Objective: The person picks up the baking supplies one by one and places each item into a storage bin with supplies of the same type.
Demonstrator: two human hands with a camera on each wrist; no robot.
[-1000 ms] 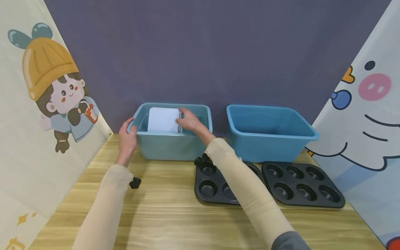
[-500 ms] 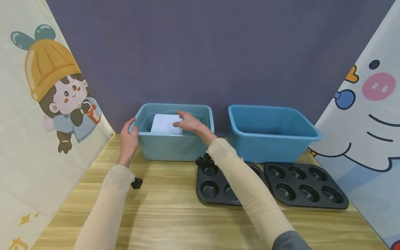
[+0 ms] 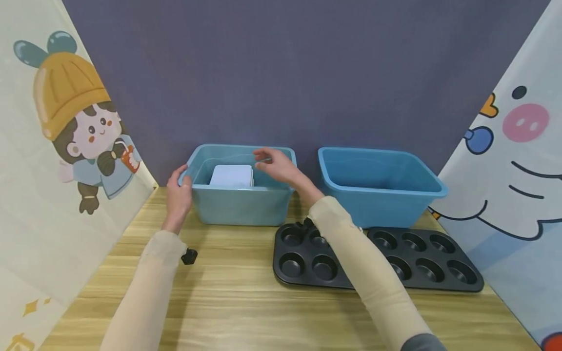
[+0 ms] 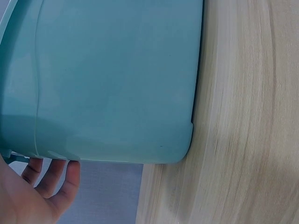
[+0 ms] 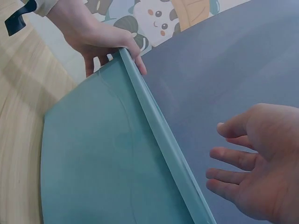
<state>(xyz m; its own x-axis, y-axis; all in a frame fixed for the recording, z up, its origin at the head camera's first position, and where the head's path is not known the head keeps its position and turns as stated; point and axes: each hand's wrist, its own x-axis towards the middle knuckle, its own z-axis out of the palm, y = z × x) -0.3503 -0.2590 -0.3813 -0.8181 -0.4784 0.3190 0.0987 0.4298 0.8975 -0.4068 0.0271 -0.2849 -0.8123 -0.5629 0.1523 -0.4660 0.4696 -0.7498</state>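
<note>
A teal plastic bin (image 3: 241, 208) stands on the table at the left of centre. My left hand (image 3: 178, 199) grips its left end, the thumb over the rim and the fingers against the outer wall, as the right wrist view also shows. Inside the bin, near its front wall, lies a white rectangular thing (image 3: 231, 175) with rounded corners and layered right edges; its lower part is hidden. My right hand (image 3: 277, 165) hovers above the bin's right half, fingers apart and loosely bent, with nothing in them. The white thing is left of that hand, apart from it.
A brighter blue bin (image 3: 364, 207) stands to the right. Two black muffin pans lie in front, the left pan (image 3: 308, 278) partly under my right forearm and the right pan (image 3: 456, 282) beside it. A dark curtain (image 3: 281, 73) hangs behind the wooden table (image 3: 228, 312).
My right hand has let go of the white thing and moved up and right, away from it. The white thing sits lower in the teal bin. My left hand stays on the rim.
</note>
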